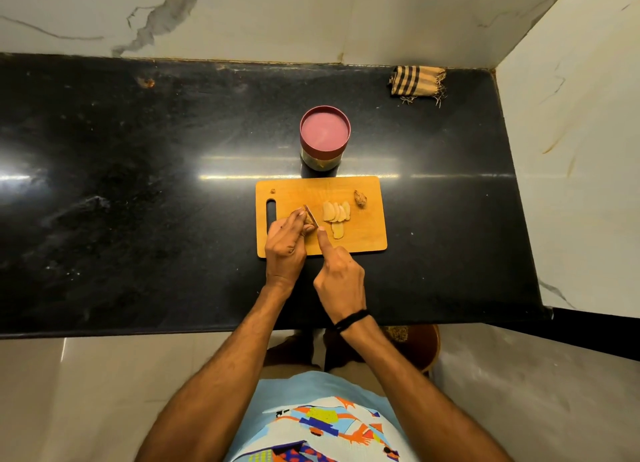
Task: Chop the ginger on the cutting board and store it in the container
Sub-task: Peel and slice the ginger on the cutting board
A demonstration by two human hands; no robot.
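- Left hand (285, 243) pinches ginger knob (308, 221): firm, fibrous, small, may roll; grip behind the blade.
- Right hand (341, 278) curled round knife (311, 215), forefinger on spine.
- Slices (336, 213) look light.

Home kitchen – black stone counter (138, 184), cutting board (363, 233)

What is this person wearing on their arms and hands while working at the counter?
Both arms are bare, with no sleeves in view. The left hand and right hand have no gloves, and I can make out no rings. The only thing worn is a thin black band wrapped around the right wrist.
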